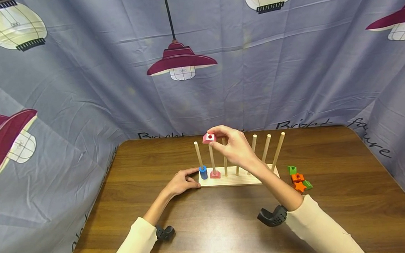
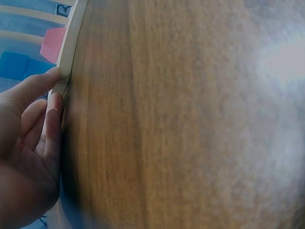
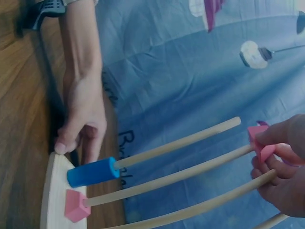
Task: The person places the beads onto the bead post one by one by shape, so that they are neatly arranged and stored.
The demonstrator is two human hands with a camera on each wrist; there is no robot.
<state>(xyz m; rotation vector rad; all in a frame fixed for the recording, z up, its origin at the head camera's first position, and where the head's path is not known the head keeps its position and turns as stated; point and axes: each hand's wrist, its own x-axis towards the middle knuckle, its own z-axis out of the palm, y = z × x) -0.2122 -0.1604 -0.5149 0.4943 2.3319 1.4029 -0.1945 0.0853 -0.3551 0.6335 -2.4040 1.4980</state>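
Observation:
A wooden peg board [image 1: 241, 181] with a row of upright pegs stands near the table's back edge. My left hand [image 1: 181, 183] grips its left end between thumb and fingers, thumb at the front corner. My right hand [image 1: 235, 145] pinches a pink block [image 1: 206, 139] with a hole through it, right at the tip of the second peg [image 3: 176, 176]. Another pink block [image 3: 75, 205] sits at the base of that same peg. Blue cylindrical pieces [image 1: 203, 173] sit low on the leftmost peg. The right forearm hides part of the board's right side in the head view.
Right of the board lie loose blocks: a green block [image 1: 292, 170], an orange block [image 1: 297, 178], an orange star [image 1: 300, 186] and another green piece [image 1: 308, 184]. The brown wooden table [image 1: 148, 157] meets a curtain [image 1: 114, 70] printed with lamps at the back.

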